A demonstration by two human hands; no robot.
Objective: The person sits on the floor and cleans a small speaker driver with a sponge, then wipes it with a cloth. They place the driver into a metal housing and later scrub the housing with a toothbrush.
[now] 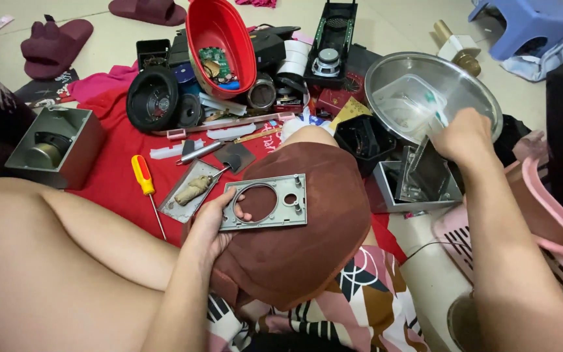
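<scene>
Floor: pale tiles, a red cloth (109, 176) strewn with speaker parts.
Left hand (213, 218): fingers closed on a grey plate (275, 203) with a round hole, held over the knee at 6 o'clock.
Right hand (467, 135): closed around a clear tub (405, 104) inside the steel bowl (386, 73) at 2 o'clock.
Nearby: screwdriver (143, 179) at 9 o'clock, red bowl (219, 39) at 12.

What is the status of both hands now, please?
Left hand grips grey speaker faceplate over knee. Right hand reaches into steel bowl, touching clear plastic container. Nothing blocking.
</scene>
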